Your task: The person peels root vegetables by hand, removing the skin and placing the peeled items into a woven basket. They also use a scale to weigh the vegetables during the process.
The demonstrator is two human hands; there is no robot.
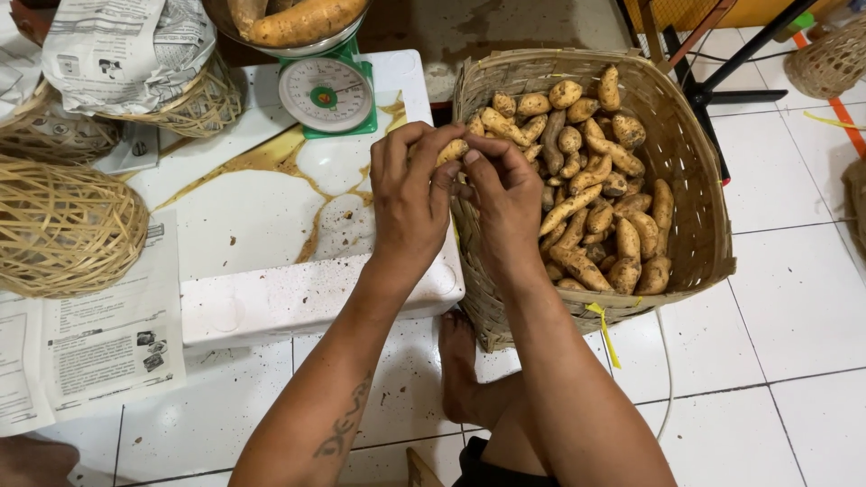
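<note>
The big woven basket (pixel 695 207) of sweet potatoes sits at three o'clock of the white tabletop (pixel 271 207), the green scale (pixel 327 93) at twelve. Both hands, left hand (pixel 410 194) and right hand (pixel 505 198), pinch one small sweet potato (pixel 451 150) (fingers curled shut); a steady two-handed grip over the basket rim seems wise.

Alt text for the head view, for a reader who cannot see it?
Left hand and right hand together hold a small sweet potato beside a woven basket of sweet potatoes. A green scale stands on a white box.
</note>
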